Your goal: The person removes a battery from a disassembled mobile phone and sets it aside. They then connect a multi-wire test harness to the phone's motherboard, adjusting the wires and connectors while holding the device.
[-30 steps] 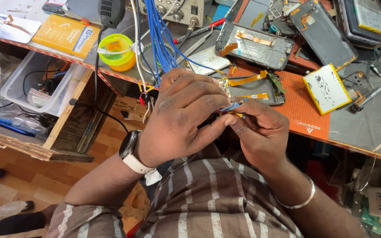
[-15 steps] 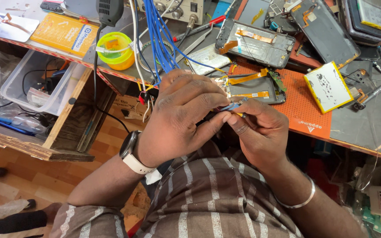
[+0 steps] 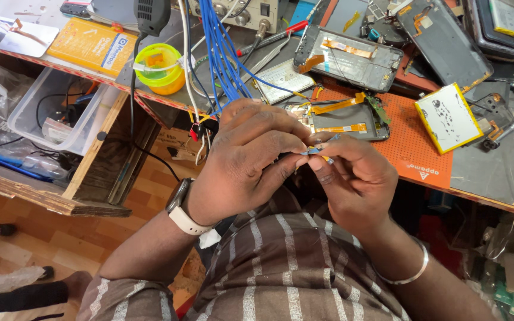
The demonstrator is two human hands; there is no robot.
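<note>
My left hand (image 3: 248, 160) and my right hand (image 3: 352, 178) meet in front of my chest, just below the bench edge. Between their fingertips they pinch a small blue part with an orange strip (image 3: 318, 153); most of it is hidden by my fingers. A white watch sits on my left wrist and a metal bangle on my right. Directly beyond my hands an opened phone with orange flex cables (image 3: 343, 119) lies on an orange mat (image 3: 411, 148).
A bundle of blue wires (image 3: 218, 53) hangs over the bench edge. A white battery with yellow edges (image 3: 447, 117), another opened phone (image 3: 349, 56), a yellow-green tape roll (image 3: 159, 68), a yellow booklet (image 3: 90, 44) and an open wooden drawer (image 3: 60, 131) surround the spot.
Both hands stay together on the small part; the fingers have shifted only slightly.
</note>
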